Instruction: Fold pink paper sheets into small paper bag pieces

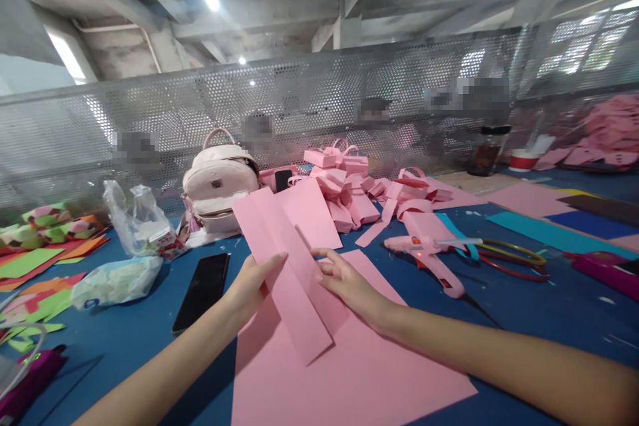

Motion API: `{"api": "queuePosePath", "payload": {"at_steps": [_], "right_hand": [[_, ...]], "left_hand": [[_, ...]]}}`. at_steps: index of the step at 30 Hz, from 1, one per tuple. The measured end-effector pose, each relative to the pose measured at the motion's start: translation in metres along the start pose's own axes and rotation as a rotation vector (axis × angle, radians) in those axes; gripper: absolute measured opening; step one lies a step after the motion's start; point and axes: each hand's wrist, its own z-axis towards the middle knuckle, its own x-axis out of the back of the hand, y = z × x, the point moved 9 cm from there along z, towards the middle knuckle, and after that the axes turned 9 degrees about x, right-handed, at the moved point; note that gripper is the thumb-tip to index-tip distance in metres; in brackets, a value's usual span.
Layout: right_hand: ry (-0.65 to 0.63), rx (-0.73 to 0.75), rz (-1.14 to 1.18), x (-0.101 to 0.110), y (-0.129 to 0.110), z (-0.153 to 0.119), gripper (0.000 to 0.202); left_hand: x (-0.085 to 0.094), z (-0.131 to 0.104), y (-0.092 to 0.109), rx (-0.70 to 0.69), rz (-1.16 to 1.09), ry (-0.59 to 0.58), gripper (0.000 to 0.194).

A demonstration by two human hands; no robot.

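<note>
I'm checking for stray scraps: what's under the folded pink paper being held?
Under the folded paper lies a large pink sheet on the blue table. Whatever the folded paper covers can't be seen.

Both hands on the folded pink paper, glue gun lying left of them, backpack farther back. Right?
Not quite: the glue gun lies to the right of the hands, as the head view shows. Left hand and right hand are on the folded pink paper, backpack farther back.
</note>
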Motion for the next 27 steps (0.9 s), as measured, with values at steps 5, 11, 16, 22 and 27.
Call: {"api": "queuePosePath", "payload": {"at_steps": [5,11,16,22,27], "right_hand": [[0.005,0.088,-0.125,0.001,-0.006,0.0,0.069],[-0.068,0.074,-0.166,-0.009,-0.01,-0.006,0.07],[-0.131,0.05,0.012,-0.022,-0.005,-0.009,0.077],[-0.034,0.039,0.012,-0.009,0.003,-0.004,0.084],[0.089,0.096,-0.037,0.007,-0.004,-0.002,0.078]], "left_hand": [[-0.002,-0.002,0.002,-0.007,0.003,0.021,0.057],[-0.012,-0.006,-0.002,-0.003,0.042,-0.036,0.059],[-0.022,-0.011,-0.008,0.028,0.089,-0.112,0.06],[-0.024,-0.009,-0.014,0.046,0.089,-0.135,0.062],[-0.003,0.007,-0.026,0.09,0.102,-0.008,0.064]]}}
